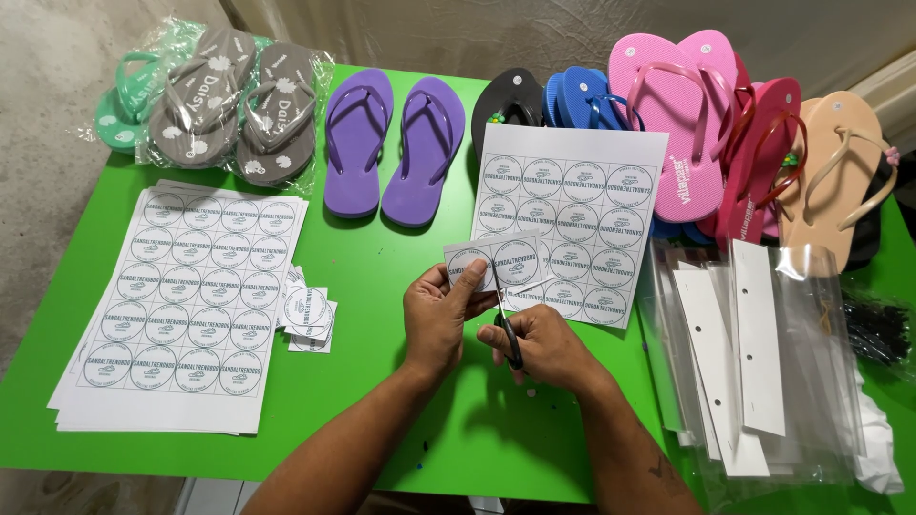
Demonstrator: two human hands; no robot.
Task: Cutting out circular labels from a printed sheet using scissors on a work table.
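L hand (441, 315) pinches a small white paper strip w/ two round printed labels (496, 259), held above the bright green bench (363, 381) near its centre; strip's long axis runs left-right, slightly tilted. R hand (544, 345) has its grip closed round black-handled scissors (506, 324), blades pointing up toward the far edge, cutting into the strip's lower edge. Cut round labels (307, 313) lie just left; stack of label sheets (186, 305) toward the left edge; purple flip-flops (393, 148) by the far edge.
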